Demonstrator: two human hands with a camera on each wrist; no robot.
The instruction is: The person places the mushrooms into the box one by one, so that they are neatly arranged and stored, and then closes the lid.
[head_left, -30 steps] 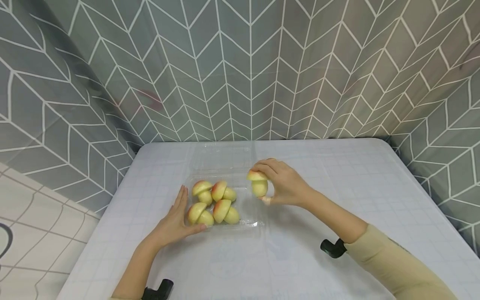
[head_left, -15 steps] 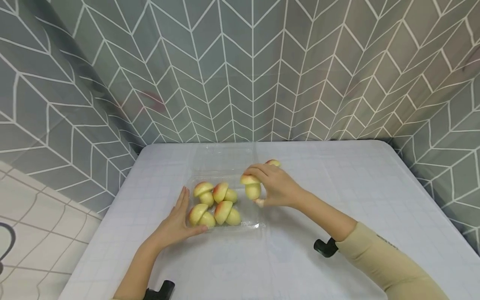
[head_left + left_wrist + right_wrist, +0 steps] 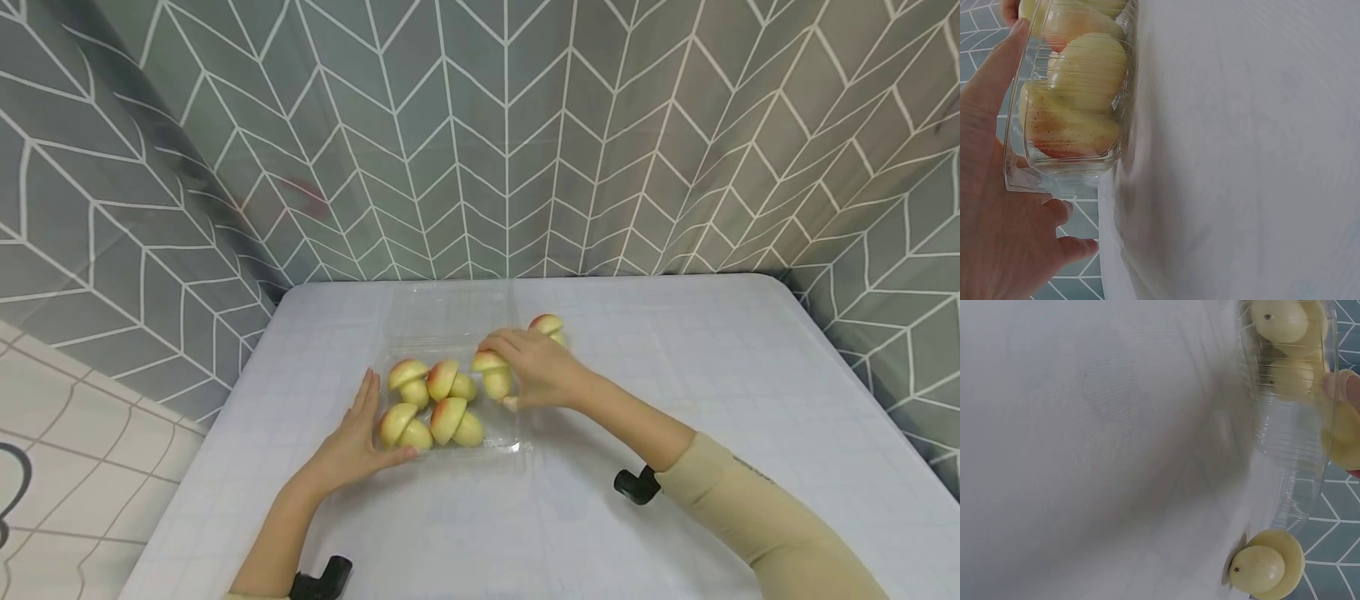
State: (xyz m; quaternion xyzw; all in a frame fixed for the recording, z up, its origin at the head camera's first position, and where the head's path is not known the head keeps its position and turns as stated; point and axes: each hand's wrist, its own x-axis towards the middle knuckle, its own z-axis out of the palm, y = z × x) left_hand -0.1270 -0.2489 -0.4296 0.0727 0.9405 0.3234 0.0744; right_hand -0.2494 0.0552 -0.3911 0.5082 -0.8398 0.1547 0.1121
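Mushroom-shaped piece point(image 3: 497, 383) over clear box point(image 3: 501, 427), four others point(image 3: 448, 418) inside.

No readable text or numbers.

A grey curtain point(image 3: 465, 142), patterned with white chevrons, hangs behind the white-covered table point(image 3: 712, 358).

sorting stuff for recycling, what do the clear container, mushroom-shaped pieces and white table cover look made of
Clear container: likely thin, glossy plastic; it's see-through, with ribbed walls and glints.
Mushroom-shaped pieces: smooth with a slight sheen; perhaps foam or plastic, though dough is possible.
White table cover: matte, maybe fabric or vinyl, judging by its soft creases.
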